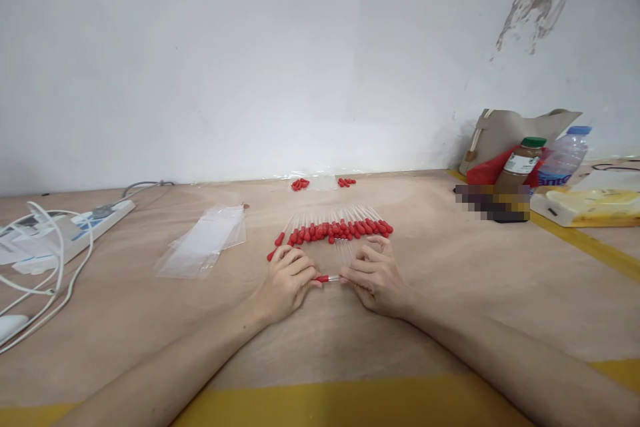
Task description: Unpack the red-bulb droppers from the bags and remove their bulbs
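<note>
Dropper at middle of table, left hand pinching its red bulb, right hand its clear tube; bulb probably soft, tube light, slick, maybe brittle, best held near the joint.

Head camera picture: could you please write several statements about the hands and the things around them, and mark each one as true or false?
1. The left hand holds a red bulb. True.
2. The right hand holds a bottle. False: it pinches the clear tube joined to that bulb.
3. A row of red-bulbed droppers lies beyond the hands. True.
4. The clear plastic bags lie right of the right hand. False: they lie left of the left hand.
5. The green-capped bottle stands in front of the beige bag. True.
</note>
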Tool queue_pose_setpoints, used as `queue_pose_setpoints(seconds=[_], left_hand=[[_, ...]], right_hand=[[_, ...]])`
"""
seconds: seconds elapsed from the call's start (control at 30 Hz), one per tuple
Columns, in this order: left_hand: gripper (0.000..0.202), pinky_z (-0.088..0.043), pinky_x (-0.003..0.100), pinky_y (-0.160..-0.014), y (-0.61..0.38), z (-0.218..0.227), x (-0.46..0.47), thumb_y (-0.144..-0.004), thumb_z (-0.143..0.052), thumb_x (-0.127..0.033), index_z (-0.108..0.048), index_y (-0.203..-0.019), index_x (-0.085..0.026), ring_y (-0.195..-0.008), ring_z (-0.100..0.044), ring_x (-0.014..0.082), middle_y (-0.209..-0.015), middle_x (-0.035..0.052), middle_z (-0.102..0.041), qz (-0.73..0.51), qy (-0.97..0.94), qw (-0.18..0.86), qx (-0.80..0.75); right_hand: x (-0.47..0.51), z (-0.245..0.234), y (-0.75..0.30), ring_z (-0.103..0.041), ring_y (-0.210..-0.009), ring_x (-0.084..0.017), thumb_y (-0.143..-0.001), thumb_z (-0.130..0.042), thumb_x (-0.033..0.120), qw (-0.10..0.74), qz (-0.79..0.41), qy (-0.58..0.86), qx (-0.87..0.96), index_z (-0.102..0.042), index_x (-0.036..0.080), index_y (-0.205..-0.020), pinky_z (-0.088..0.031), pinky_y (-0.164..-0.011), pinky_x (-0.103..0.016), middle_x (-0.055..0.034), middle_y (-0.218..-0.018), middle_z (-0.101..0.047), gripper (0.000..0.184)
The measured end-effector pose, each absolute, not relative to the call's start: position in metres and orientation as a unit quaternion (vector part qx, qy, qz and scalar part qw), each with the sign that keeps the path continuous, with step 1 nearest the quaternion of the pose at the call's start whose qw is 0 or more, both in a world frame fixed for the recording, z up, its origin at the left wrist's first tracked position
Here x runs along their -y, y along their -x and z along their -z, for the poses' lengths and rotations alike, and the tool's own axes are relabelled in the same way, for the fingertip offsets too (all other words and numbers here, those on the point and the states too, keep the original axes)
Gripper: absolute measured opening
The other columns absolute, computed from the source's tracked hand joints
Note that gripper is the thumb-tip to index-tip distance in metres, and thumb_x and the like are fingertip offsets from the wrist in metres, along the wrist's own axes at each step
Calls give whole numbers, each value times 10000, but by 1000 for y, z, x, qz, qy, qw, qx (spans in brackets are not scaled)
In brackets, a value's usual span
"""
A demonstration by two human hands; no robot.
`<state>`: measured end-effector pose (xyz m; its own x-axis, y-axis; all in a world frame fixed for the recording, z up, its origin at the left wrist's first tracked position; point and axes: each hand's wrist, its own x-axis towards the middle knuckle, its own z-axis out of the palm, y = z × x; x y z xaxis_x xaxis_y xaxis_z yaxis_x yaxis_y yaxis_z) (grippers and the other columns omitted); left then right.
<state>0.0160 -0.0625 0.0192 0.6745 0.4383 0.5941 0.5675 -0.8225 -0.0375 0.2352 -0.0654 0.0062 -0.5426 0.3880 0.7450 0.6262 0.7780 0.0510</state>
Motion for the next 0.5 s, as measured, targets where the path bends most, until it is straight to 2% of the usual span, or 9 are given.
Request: queue_pose_setpoints(seconds=[0.27,0.5], left_hand=[[112,-376,344,-769,-5,-17,62,-842,-489,-205,-593,-803,-194,-795,-510,166,-770,16,-616,298,906,95,285],[171,-448,269,-766,27,-30,52,-848,-465,-229,-607,-936,-192,-855,-551,147,-922,44,-569,429,801,57,413]], right_hand=[[67,-7,-247,-457,-646,-110,-828,-479,223,386,138,300,861,-621,234,-728,-208,-916,-380,42,-557,-576,174],[48,-9,-272,-539,-651,-108,-834,-488,258,431,96,431,787,-643,231,-818,-279,-782,-313,7,-728,-663,158]])
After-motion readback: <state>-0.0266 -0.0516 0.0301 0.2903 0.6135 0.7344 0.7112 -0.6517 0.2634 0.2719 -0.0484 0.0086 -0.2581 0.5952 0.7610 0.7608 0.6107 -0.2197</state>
